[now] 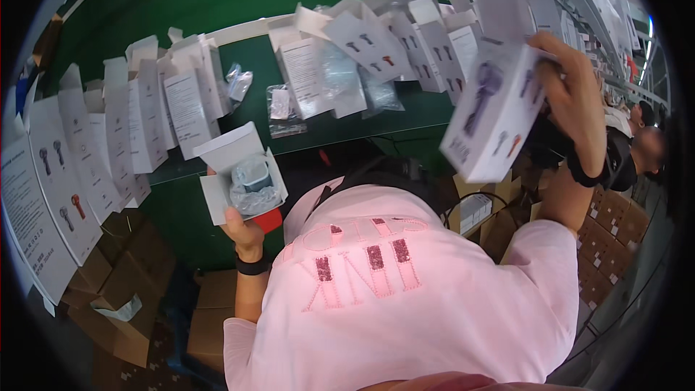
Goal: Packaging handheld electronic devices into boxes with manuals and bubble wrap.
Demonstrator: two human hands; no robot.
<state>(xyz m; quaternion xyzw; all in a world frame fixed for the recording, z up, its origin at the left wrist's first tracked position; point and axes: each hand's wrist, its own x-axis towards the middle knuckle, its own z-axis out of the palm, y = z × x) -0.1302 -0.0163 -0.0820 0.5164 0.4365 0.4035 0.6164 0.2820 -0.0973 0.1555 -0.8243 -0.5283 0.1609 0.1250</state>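
My left hand (245,235) is closed on the side of a white box (213,199), tilted with its flap standing up. Inside lies a dark, rounded item (253,175) wrapped in clear plastic bagging; its kind is not plain. My right hand (575,98) grips a tall white carton (486,119) from its far right side, raised off the table. The carton is printed with pictures of handheld devices, one purple and large. Its top flap stands up, blurred by motion, and its inside is out of sight.
White cartons with raised flaps stand in rows along the green table (250,58), at left (47,166) and at the back (300,76). Small clear plastic bags (286,110) lie between them. Brown cardboard boxes (108,275) sit below. Another person (644,145) is at far right.
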